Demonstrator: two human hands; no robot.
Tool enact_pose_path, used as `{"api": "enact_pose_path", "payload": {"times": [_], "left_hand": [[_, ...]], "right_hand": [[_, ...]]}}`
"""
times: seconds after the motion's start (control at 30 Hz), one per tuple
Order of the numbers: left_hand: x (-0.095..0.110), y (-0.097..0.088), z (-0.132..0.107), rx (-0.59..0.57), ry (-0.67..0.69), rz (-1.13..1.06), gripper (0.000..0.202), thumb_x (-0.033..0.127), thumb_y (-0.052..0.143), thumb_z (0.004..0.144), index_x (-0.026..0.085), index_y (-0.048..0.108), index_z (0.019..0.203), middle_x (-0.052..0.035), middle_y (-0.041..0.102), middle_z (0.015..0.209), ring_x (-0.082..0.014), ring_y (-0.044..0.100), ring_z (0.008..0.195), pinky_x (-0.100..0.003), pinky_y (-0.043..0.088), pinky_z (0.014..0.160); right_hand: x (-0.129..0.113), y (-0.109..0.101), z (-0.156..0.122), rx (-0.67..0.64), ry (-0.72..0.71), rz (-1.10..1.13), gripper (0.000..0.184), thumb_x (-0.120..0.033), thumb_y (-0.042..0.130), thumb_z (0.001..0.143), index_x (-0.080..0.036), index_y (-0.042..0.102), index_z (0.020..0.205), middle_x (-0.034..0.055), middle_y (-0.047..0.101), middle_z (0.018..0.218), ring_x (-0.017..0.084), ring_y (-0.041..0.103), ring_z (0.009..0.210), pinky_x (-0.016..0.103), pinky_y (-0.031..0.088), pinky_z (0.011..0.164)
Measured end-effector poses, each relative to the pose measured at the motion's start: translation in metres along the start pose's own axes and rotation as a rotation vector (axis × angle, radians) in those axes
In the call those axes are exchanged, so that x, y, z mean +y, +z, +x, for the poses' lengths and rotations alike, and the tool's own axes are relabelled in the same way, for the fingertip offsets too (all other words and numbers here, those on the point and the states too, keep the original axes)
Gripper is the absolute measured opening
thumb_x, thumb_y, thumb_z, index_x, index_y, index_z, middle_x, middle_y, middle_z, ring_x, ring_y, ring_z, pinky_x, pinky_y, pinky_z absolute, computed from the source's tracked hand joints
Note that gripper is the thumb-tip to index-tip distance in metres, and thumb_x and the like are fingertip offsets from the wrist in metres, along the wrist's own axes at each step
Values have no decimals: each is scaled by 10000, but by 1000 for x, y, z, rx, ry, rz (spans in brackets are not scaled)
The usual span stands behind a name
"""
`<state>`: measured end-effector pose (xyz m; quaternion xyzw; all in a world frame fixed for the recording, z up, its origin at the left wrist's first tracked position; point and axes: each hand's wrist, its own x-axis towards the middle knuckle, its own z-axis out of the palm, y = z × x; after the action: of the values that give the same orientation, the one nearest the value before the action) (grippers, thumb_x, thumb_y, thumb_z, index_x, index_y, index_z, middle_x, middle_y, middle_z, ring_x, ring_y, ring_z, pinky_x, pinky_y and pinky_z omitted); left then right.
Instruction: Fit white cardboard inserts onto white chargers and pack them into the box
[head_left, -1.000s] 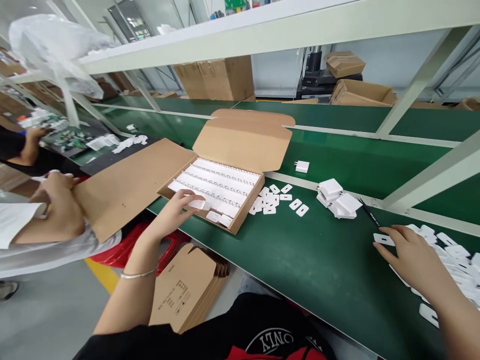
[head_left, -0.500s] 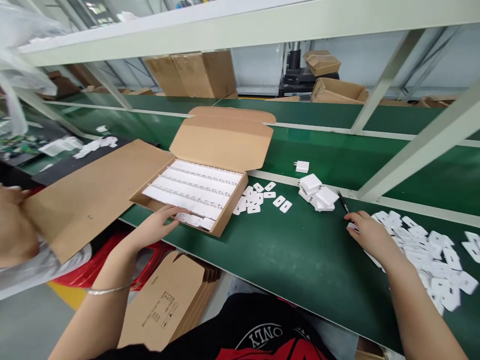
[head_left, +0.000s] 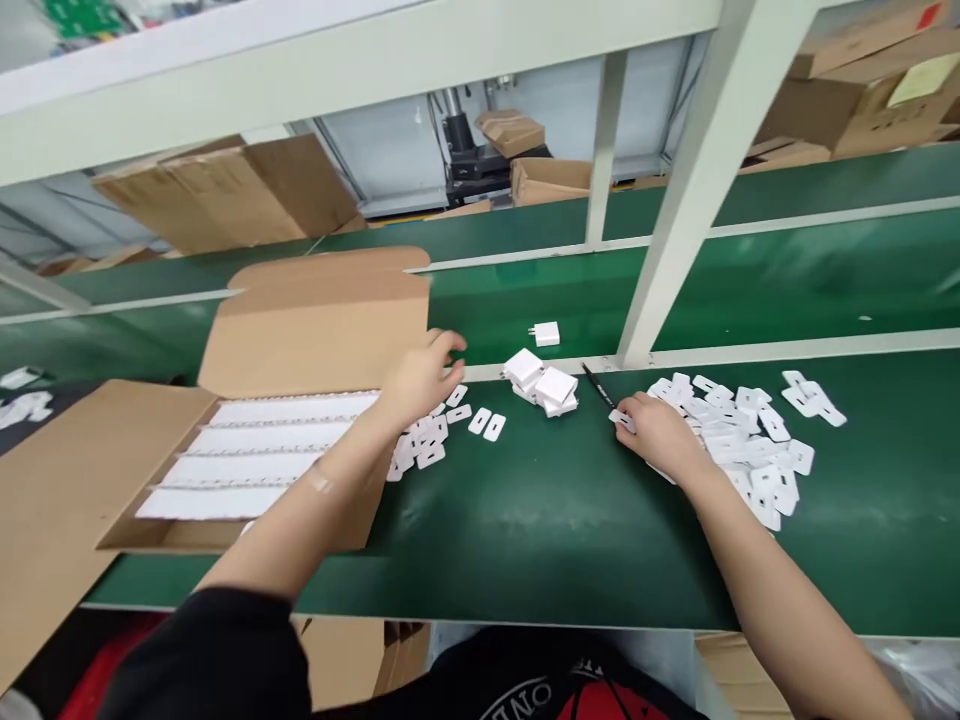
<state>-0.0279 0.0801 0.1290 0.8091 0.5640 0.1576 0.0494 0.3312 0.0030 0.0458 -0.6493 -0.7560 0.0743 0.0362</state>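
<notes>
My left hand [head_left: 426, 378] is held above a small heap of white slotted plates [head_left: 426, 440], with its thumb and fingers apart and nothing visible in them. A small white plate with a slot [head_left: 622, 420] is pinched at the fingertips of my right hand [head_left: 660, 432]. A thin black pen-like tool [head_left: 598, 386] reaches from these fingertips; whether the hand grips it is unclear. Left of it lies a pile of white plug adapters [head_left: 551, 386]. My left arm crosses an open cardboard box [head_left: 315, 340] with rows of white pieces between dividers.
Beside my right hand spreads a large heap of white plates [head_left: 739, 435]. One white adapter with prongs [head_left: 546, 333] lies behind the rail. A pale metal post [head_left: 682, 190] rises from the bench, and a flat cardboard sheet [head_left: 82, 450] lies at the left.
My left hand has left the front row of the box and moved right, over the small heap of plates. My right hand stays beside the large heap. The view has swung right.
</notes>
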Motion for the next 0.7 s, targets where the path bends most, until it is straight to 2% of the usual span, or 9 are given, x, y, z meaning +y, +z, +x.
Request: {"api": "enact_pose_path", "payload": {"times": [0.07, 0.13, 0.2, 0.27, 0.37, 0.47, 0.57, 0.63, 0.7], "left_hand": [[20, 25, 73, -210, 64, -26, 456, 380, 524, 953, 195, 568, 1369, -143, 630, 1392, -261, 708, 1095, -358, 564, 913], [42, 50, 133, -451, 123, 21, 665, 451, 590, 933, 204, 437, 1531, -170, 482, 1595, -280, 664, 1236, -345, 551, 968], [66, 76, 174, -587, 152, 122, 831, 514, 650, 895, 196, 350, 1602, -206, 368, 1680, -330, 622, 1315, -384, 537, 1010], [88, 99, 197, -642, 191, 186, 872, 528, 696, 859, 171, 384, 1590, -231, 397, 1662, -376, 603, 1337, -426, 525, 1032], [110, 121, 210, -660, 268, 235, 769, 436, 719, 839, 143, 489, 1512, -222, 528, 1565, -387, 594, 1343, -429, 508, 1052], [117, 122, 212, -627, 325, 267, 688, 364, 713, 829, 166, 526, 1461, -184, 594, 1495, -351, 618, 1299, -388, 514, 1030], [110, 106, 206, -530, 320, 278, 661, 356, 692, 851, 167, 493, 1452, -184, 613, 1443, -339, 642, 1254, -375, 528, 984], [99, 89, 191, -384, 254, 225, 623, 360, 682, 870, 149, 476, 1418, -193, 659, 1353, -346, 674, 1194, -380, 541, 932], [87, 70, 162, -187, 157, 76, 577, 382, 691, 878, 151, 472, 1358, -174, 713, 1233, -330, 723, 1062, -373, 554, 855]], "right_hand": [[1, 2, -2, 6, 5, 32, 170, -191, 573, 989, -126, 690, 1095, 142, 692, 1085, 294, 700, 995, 372, 511, 848], [4, 5, -6, 25, -24, 78, 160, -181, 615, 976, -135, 677, 1116, 132, 684, 1107, 285, 694, 1022, 366, 520, 872], [9, 9, -10, 64, -69, 104, 186, -189, 684, 948, -150, 656, 1128, 127, 672, 1132, 290, 677, 1060, 376, 529, 895], [14, 11, -14, 97, -100, 111, 225, -199, 743, 921, -168, 636, 1116, 122, 663, 1133, 302, 661, 1073, 395, 537, 890], [17, 13, -17, 97, -98, 126, 220, -188, 769, 912, -177, 617, 1070, 116, 657, 1100, 305, 656, 1039, 407, 540, 859], [15, 12, -18, 74, -94, 177, 157, -150, 746, 926, -181, 606, 990, 104, 650, 1054, 282, 657, 1002, 392, 536, 845], [12, 10, -18, 55, -108, 205, 134, -113, 721, 931, -179, 606, 955, 101, 644, 1029, 271, 657, 998, 384, 533, 838], [9, 9, -18, 52, -127, 203, 130, -91, 707, 928, -172, 613, 965, 108, 643, 1035, 274, 653, 1000, 386, 529, 836], [8, 9, -18, 58, -139, 214, 134, -65, 680, 928, -173, 615, 974, 111, 644, 1045, 273, 648, 999, 381, 523, 831]]}}
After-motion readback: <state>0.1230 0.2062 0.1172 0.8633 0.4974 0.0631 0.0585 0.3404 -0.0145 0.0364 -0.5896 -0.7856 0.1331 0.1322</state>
